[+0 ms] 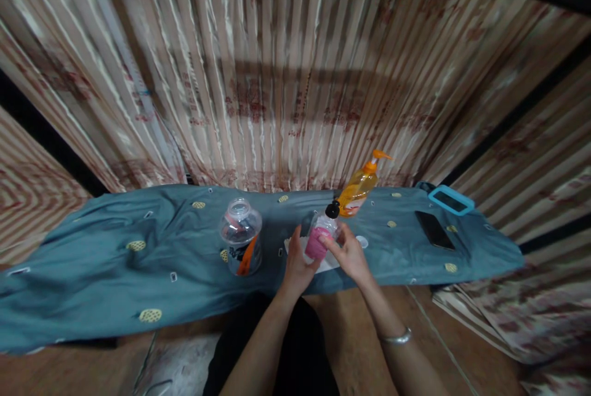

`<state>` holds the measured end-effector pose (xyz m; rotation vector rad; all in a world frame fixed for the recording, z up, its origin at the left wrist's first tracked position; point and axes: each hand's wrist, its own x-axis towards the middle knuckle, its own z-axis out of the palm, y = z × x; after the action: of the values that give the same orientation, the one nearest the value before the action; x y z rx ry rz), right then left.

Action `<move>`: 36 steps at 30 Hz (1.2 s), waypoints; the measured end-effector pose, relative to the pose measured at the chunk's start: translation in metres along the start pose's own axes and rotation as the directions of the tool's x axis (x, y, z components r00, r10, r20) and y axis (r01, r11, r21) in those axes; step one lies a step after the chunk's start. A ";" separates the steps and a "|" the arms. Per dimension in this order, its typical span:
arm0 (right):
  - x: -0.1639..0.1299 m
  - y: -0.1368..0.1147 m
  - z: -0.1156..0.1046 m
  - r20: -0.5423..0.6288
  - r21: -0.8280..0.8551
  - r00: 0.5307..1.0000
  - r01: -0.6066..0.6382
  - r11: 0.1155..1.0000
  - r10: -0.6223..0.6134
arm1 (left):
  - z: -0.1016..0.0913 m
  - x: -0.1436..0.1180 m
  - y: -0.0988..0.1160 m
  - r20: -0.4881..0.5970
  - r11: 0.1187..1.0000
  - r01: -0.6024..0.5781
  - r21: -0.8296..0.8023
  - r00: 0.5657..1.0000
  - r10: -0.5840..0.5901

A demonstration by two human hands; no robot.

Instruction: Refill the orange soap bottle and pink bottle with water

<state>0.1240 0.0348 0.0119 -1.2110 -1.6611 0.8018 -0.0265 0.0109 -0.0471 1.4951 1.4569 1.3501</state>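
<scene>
Both hands on small pink-labelled bottle, above teal-covered table.
Left hand [295, 263] and right hand [349, 252] fingers closed around bottle [319, 237] (black cap on); judged: cap removal next, needing firm twist.

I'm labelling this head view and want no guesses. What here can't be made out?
- Small bottle: pink label too blurred to read; left hand and right hand cover its sides.
- Clear jar: contents unclear through glare.
- Orange pump bottle: base hidden behind small bottle's black cap.
</scene>
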 end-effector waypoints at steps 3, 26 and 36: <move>-0.007 0.002 0.009 -0.022 -0.039 1.000 -0.021 0.999 0.020 | 0.008 -0.003 0.004 -0.007 0.999 -0.020 -0.042 1.000 0.019; 0.012 -0.057 0.006 -0.191 -0.158 0.976 0.076 0.985 -0.106 | 0.019 0.000 0.011 -0.083 0.995 -0.001 -0.096 0.997 -0.007; 0.016 -0.048 -0.011 -0.072 -0.019 0.982 0.173 0.985 -0.174 | 0.024 0.002 0.008 -0.083 0.998 0.002 -0.069 0.997 -0.008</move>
<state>0.1149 0.0353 0.0629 -1.0746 -1.6877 0.6325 -0.0022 0.0161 -0.0455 1.4061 1.4495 1.4600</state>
